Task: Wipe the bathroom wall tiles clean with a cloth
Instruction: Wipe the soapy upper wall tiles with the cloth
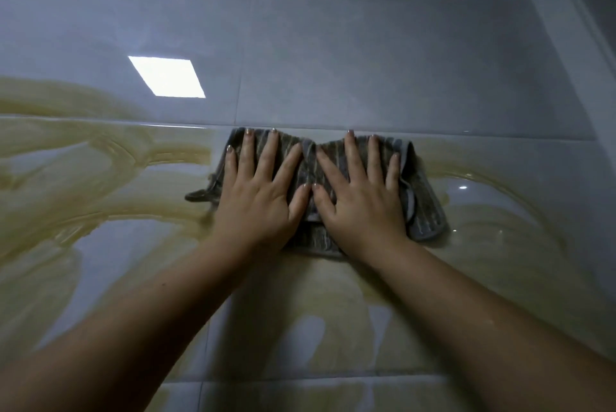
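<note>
From the head camera, glossy grey-blue wall tiles (pixel 366 45) fill nearly the whole view, divided by thin grout lines, with a pale vertical strip (pixel 566 45) running down the right edge. A bright rectangular reflection of a light (pixel 166 76) sits on the upper left tile, and a thin streak of glare lies above it. Yellowish-brown smears (pixel 83 161) sweep in broad arcs across the lower tiles, left and right of the middle and down below the forearms (the upper tiles look free of them).

A grey striped cloth (pixel 423 211) lies bunched against the wall just under a horizontal grout line, a loose end trailing to the left. The left hand (pixel 260 198) presses flat on the cloth's left half, fingers spread wide and pointing up. The right hand (pixel 360 201) presses flat on the right half in the same way, fingers splayed. The two thumbs nearly touch at the middle of the cloth. Both forearms are bare.
</note>
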The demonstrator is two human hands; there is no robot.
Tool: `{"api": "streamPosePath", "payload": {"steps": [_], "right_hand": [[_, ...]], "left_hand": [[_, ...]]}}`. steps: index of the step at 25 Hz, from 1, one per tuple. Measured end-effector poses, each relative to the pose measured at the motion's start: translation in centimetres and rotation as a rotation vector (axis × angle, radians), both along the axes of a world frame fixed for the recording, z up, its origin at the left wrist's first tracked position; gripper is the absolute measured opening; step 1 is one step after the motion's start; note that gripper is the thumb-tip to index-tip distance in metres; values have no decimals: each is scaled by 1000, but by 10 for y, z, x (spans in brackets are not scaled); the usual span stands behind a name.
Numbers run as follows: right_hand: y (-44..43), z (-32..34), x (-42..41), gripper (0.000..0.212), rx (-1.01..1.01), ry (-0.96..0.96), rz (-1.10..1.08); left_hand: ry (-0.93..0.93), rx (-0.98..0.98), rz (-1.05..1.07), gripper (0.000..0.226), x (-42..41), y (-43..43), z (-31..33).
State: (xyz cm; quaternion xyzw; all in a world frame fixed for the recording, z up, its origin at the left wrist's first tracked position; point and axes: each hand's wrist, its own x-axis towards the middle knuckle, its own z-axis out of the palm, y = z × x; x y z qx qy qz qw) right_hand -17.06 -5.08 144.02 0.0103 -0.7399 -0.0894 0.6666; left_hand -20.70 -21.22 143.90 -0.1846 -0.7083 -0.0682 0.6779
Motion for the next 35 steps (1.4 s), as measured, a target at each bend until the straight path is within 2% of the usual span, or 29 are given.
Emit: {"api": "streamPosePath", "payload": {"steps": [2, 8, 13, 20, 25, 31, 35], "right_hand": [[26, -13, 6, 64, 31, -15, -24], [66, 30, 14, 61, -97, -42, -5], [104, -27, 19, 67, -16, -14, -29], [155, 26, 28, 61, -135, -15, -16], [187, -35, 37, 68, -48, -31, -53], [222, 24, 43, 62, -124, -68, -20], [237, -1, 43, 66, -153, 29, 2]], "left_hand": [[-6, -5, 12, 72, 2, 14, -14], [-76, 45, -36, 71, 18, 73, 26], [-20, -41, 15, 72, 20, 94, -21], [-64, -3, -47, 62, 33, 160, 28], [24, -73, -31, 66, 34, 179, -32], [-37, -41, -50, 64, 47, 218, 26], [-35, -71, -54, 64, 49, 240, 7]]}}
